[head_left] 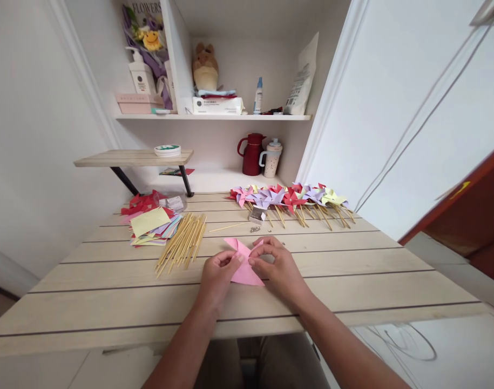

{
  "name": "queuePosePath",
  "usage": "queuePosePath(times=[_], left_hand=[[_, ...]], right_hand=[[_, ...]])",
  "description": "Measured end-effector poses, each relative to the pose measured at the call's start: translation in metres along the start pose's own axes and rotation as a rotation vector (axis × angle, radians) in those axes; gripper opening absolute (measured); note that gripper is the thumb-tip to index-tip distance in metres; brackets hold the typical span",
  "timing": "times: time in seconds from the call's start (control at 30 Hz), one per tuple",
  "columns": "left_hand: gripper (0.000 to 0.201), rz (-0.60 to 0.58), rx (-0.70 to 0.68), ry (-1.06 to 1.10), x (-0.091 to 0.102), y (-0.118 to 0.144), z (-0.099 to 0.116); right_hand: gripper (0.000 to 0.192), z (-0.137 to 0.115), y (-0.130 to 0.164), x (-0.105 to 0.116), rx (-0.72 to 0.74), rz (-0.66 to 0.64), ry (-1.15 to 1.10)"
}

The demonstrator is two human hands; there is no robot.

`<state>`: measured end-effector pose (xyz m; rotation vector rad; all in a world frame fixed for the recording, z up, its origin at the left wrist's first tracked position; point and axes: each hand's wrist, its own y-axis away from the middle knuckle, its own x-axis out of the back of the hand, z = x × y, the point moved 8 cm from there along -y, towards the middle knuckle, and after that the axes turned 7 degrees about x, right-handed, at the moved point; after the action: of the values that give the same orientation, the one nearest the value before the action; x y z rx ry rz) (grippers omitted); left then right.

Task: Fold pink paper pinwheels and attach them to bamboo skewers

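Observation:
A pink paper square [245, 270], partly folded with points lifted, lies on the wooden table [109, 292] in front of me. My left hand [217, 276] pinches its left side near the middle. My right hand [278, 266] grips the right side, fingers curled over a raised flap. Both hands meet at the paper's centre. A bundle of wooden sticks [182, 242] lies just left of my hands, and one loose stick [226, 227] rests beyond the paper.
A stack of coloured paper sheets [151, 224] sits at the left. A row of finished paper pinwheels [289, 199] lies at the back right, with a small box [257, 215] and tiny pins near it. A red jug [251, 154], a cup and shelves stand behind.

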<state>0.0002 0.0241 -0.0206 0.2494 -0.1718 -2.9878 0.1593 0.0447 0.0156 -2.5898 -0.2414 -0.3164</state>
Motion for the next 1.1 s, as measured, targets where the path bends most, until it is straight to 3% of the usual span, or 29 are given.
queuePosePath(times=[0.43, 0.63, 1.1], left_hand=[[0.029, 0.104, 0.034, 0.038, 0.01, 0.0, -0.004], [0.03, 0.081, 0.048, 0.058, 0.011, 0.0, -0.006], [0.025, 0.061, 0.014, 0.041, 0.004, 0.004, -0.002]], right_hand=[[0.013, -0.007, 0.001, 0.0, 0.017, -0.05, -0.069], [0.013, 0.003, 0.002, -0.003, -0.082, -0.049, -0.258], [0.02, 0.003, 0.002, -0.01, -0.12, -0.079, -0.186]])
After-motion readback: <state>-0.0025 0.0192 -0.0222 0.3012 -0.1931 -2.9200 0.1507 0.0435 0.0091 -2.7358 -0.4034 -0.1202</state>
